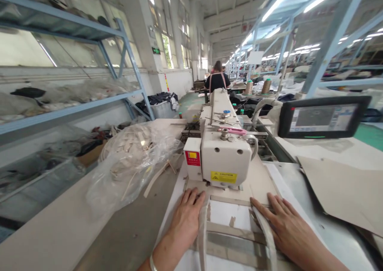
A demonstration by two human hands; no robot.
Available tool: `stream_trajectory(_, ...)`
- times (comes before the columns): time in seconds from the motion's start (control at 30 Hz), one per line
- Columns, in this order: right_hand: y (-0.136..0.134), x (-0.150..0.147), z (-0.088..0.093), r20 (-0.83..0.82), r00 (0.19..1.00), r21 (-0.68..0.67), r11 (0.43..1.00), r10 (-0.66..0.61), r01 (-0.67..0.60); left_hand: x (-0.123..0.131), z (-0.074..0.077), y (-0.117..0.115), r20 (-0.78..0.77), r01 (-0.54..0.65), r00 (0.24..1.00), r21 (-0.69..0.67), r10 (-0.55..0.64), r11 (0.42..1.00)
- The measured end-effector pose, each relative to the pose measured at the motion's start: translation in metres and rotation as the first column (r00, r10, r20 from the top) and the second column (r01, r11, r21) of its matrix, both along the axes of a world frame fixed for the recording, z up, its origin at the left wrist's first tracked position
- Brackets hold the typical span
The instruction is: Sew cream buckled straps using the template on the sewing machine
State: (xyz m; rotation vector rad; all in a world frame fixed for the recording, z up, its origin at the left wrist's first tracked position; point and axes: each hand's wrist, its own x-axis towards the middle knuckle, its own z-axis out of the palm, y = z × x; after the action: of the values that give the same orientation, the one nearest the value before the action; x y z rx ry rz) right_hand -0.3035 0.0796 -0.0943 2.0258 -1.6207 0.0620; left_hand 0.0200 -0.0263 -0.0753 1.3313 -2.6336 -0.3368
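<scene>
My left hand lies flat at the left edge of a beige fabric panel, its fingers stretched forward. Beside its thumb runs a pale strap. On the other side my right hand rests with fingers spread, its index finger near the top of a second pale strap. Just beyond both hands stands the white head of a sewing machine. It hides the far part of the panel. Between the straps, white sheet and beige strips show.
A clear plastic bag of beige strips lies on the left of the table. At the right are a control screen and large beige sheets. Blue shelving stands at the left; a person sits farther ahead.
</scene>
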Motion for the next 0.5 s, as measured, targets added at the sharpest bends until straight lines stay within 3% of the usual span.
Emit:
stream_trajectory(0.33,0.002,0.006,0.007,-0.040,0.998,0.038,0.998,-0.039,0.040,0.002,-0.005,0.000,0.049,-0.011,0.999,-0.055,0.014,0.998)
stream_trajectory(0.5,0.003,-0.008,-0.010,0.077,0.997,0.017,1.000,0.017,-0.019,0.005,0.001,-0.001,-0.038,0.006,0.999,-0.104,-0.010,0.995)
